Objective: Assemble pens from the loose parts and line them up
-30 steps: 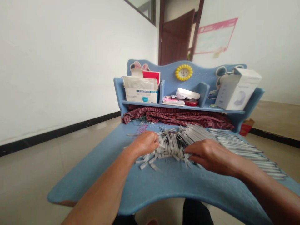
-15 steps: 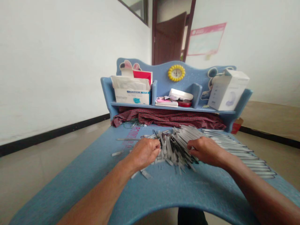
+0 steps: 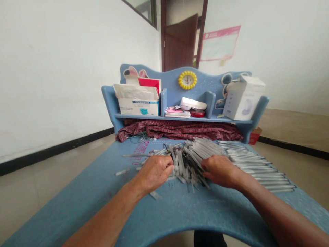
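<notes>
A heap of clear and black pen parts (image 3: 181, 163) lies on the blue table (image 3: 169, 212). My left hand (image 3: 158, 171) is at the heap's left side, fingers curled and closed; whatever they grip is hidden. At the right side of the heap is my right hand (image 3: 218, 169), also closed, its fingertips against the clear tubes (image 3: 203, 149); what it grips cannot be made out. Beyond my right hand, a row of pens (image 3: 267, 171) runs down the table's right side. A few loose pieces (image 3: 122, 172) lie left of the heap.
Behind the heap, a red checked cloth (image 3: 180, 129) lies under the blue shelf (image 3: 154, 117). The shelf bears a mask box (image 3: 138, 106), papers (image 3: 177, 113), a red round tin (image 3: 197, 113) and a white box (image 3: 244, 99). A yellow clock (image 3: 187, 80) is above.
The whole view has shifted, so the table and shelf appear further left. Both hands remain closed at the heap, with only slight movement.
</notes>
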`<state>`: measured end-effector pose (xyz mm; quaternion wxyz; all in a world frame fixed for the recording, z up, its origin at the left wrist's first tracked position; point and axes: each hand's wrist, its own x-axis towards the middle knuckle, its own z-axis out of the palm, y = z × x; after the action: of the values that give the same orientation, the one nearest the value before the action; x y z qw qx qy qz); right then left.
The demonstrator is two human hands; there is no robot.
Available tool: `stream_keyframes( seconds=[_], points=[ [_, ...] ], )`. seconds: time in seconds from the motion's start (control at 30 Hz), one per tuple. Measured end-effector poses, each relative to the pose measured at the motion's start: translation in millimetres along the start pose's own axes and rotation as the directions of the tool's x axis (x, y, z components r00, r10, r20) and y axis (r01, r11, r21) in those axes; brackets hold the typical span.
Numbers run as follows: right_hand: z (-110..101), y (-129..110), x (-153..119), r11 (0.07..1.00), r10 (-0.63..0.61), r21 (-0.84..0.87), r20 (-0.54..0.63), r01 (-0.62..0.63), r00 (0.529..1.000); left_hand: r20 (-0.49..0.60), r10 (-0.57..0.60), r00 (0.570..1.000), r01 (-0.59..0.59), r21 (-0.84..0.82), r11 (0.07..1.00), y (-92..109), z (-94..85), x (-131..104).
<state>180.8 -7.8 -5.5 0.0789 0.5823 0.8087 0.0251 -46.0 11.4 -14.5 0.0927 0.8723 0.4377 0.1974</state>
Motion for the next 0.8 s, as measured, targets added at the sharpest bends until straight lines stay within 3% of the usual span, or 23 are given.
stream_keyframes(
  seconds=[0.47, 0.8],
  points=[
    [2, -1, 1, 1.0, 0.005, 0.009, -0.024, -0.005, 1.0, 0.027, -0.015, 1.0, 0.015, 0.008, 1.0, 1, 1.4, 0],
    [-4, 21, -5, 0.999, 0.027, 0.024, 0.009, -0.027, 1.0, 0.028, -0.001, 1.0, 0.0, 0.041, 0.999, 0, 3.7, 0]
  ],
)
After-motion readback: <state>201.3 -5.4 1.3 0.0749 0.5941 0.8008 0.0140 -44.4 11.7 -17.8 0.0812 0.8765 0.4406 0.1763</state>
